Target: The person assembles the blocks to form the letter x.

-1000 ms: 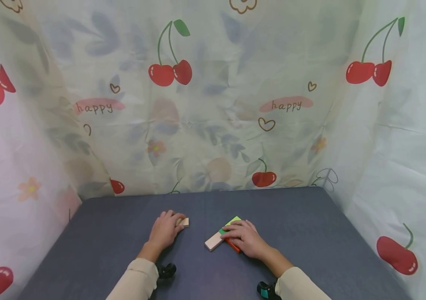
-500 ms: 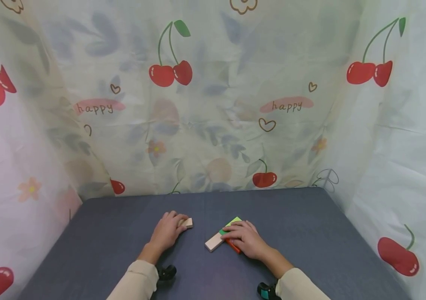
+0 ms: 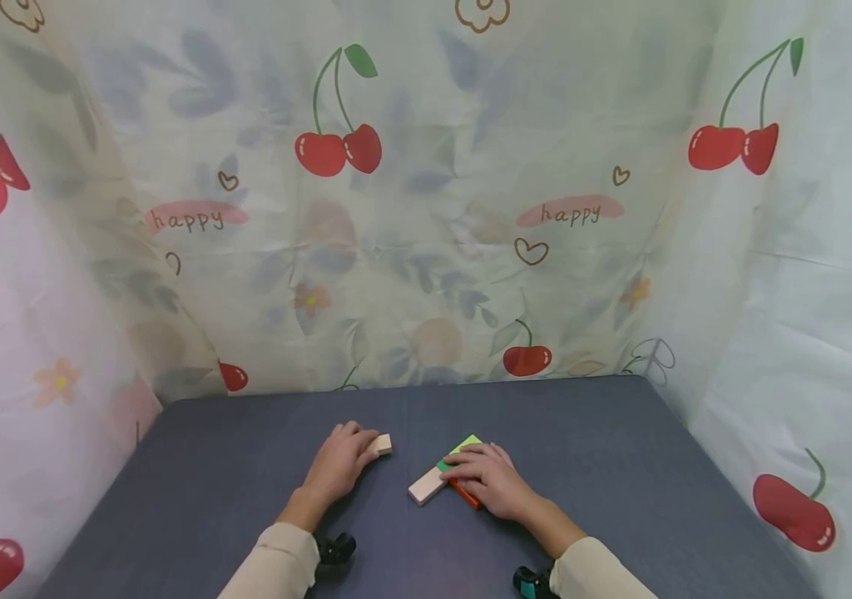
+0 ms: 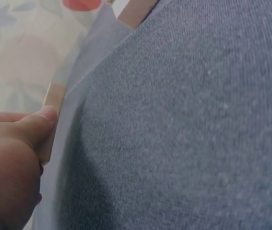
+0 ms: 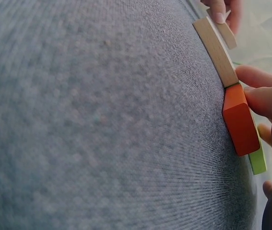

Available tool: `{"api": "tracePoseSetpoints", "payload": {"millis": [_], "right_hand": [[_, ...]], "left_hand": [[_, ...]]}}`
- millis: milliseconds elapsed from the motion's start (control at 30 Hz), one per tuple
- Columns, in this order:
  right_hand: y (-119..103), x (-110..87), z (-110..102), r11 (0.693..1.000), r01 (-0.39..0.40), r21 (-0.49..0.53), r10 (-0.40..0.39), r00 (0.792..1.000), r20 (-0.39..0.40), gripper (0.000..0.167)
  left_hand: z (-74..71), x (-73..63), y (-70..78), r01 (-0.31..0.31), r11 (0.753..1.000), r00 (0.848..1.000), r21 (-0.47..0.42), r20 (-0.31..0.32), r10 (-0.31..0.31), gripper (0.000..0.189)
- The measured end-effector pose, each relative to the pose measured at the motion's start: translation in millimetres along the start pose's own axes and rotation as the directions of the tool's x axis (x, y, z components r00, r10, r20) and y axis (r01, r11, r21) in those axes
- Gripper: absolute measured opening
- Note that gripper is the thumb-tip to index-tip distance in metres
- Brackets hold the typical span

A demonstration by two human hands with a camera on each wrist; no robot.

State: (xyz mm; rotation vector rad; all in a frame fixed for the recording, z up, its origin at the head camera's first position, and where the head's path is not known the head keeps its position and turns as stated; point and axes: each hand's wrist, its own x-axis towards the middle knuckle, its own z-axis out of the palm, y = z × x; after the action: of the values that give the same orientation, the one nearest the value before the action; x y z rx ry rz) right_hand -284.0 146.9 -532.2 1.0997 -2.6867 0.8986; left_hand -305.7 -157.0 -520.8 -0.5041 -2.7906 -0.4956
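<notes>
My left hand (image 3: 338, 466) pinches a small plain wooden block (image 3: 383, 444) between thumb and fingers, just above or on the table; the left wrist view shows its narrow side (image 4: 54, 96). To its right, a pale wooden block (image 3: 425, 486) lies flat, in line with a green piece (image 3: 444, 465) and a lime green block (image 3: 473, 440). An orange-red block (image 3: 467, 494) meets them at an angle. Over these rests my right hand (image 3: 497, 481), fingers lightly bent and touching the blocks, partly hiding where they join. The right wrist view shows the orange block (image 5: 241, 122) touching the pale block's end.
A dark grey cloth-covered table (image 3: 246, 482) lies beneath both hands. Behind and at the sides hangs a pale curtain (image 3: 426, 166) printed with cherries and flowers. Black wrist devices (image 3: 336, 548) sit under both wrists.
My left hand has moved a little to the right with the wooden block, closer to the other blocks. My right hand has stayed in place on its blocks.
</notes>
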Motion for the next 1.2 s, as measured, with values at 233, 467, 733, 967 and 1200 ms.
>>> {"api": "tracePoseSetpoints", "payload": {"millis": [233,467,733,967,1200], "right_hand": [[0.0,-0.4,0.3,1.0,-0.006,0.004,0.006,1.0,0.011,0.03],[1.2,-0.9,2.0,1.0,-0.02,-0.003,0.02,1.0,0.017,0.03],[0.2,0.0,0.7,1.0,-0.026,-0.001,0.027,0.999,0.026,0.03],[-1.1,0.5,-0.1,0.999,-0.037,-0.003,0.037,0.999,0.033,0.031],[-1.3,1.0,-0.5,0.999,-0.033,0.0,0.033,0.999,0.034,0.031]], "left_hand": [[1.5,2.4,3.3,-0.011,1.0,1.0,-0.014,-0.007,0.011,0.032],[2.8,2.7,7.9,-0.04,0.999,0.999,-0.015,-0.012,0.04,0.031],[4.7,1.6,13.0,-0.042,0.998,0.999,-0.044,-0.017,0.041,0.03],[10.4,2.4,16.9,-0.053,0.998,0.999,-0.04,-0.014,0.052,0.03],[15.6,2.7,23.4,-0.083,0.996,0.997,-0.037,-0.008,0.083,0.031]]}}
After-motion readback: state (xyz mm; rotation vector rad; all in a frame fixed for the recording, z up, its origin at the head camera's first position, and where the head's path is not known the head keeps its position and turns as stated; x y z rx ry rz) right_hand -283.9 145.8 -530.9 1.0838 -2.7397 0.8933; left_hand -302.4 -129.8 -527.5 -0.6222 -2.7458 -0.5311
